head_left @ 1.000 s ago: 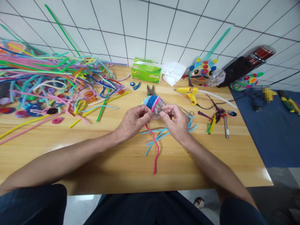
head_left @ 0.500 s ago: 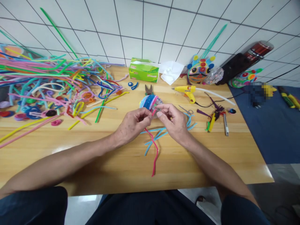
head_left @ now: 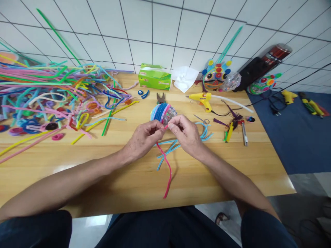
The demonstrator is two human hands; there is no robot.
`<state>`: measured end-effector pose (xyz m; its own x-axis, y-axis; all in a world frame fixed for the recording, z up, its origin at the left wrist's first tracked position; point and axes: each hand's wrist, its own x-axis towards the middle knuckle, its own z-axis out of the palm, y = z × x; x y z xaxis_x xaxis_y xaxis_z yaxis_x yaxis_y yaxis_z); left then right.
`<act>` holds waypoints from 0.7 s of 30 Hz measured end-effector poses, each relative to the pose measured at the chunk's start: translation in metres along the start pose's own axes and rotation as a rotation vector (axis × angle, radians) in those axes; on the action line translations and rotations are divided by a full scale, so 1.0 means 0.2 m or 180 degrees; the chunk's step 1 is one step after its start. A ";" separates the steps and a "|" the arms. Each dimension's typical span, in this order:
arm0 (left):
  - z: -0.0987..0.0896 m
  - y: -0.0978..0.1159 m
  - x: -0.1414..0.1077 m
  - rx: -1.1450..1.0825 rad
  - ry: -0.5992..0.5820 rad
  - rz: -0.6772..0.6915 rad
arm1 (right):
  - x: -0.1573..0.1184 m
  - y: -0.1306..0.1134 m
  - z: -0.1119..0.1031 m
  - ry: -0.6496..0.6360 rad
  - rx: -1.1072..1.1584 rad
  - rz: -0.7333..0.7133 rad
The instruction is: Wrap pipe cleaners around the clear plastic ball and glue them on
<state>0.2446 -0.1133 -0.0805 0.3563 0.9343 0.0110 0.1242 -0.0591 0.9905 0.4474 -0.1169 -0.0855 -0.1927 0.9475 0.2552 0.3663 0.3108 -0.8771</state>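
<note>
Now both hands [head_left: 143,139] pinching pink pipe cleaner [head_left: 170,174], fingertips [head_left: 171,126] closer together than earlier, near wrapped ball [head_left: 161,112]

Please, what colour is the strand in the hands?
The strand is pinkish red, best seen in head view.

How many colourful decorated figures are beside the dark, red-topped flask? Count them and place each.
2. The first figure is left of the flask; the second figure is right of it. Others might be hidden.
</note>
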 end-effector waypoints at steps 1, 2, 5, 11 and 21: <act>0.00 0.00 -0.01 -0.0007 0.0024 -0.0010 | 0.00 0.00 0.00 -0.0021 0.0052 -0.0012; 0.00 0.00 -0.01 -0.0016 0.0049 -0.0021 | 0.00 0.00 0.00 -0.0027 0.0104 -0.0009; 0.00 0.01 -0.04 -0.0044 0.0091 -0.0100 | 0.02 0.00 -0.03 0.0084 0.0190 0.0065; 0.00 0.02 -0.09 -0.0184 0.0036 -0.0197 | 0.07 0.10 -0.27 0.0372 -0.0090 0.0299; -0.20 -0.14 -0.04 -0.0114 0.0842 0.0100 | 0.03 0.28 -0.24 -0.0113 -0.0750 0.0510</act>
<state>0.2020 -0.1043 -0.1038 0.1045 0.9919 0.0726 0.0824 -0.0814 0.9933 0.5105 -0.0906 -0.1136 -0.1454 0.9840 0.1028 0.5953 0.1700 -0.7853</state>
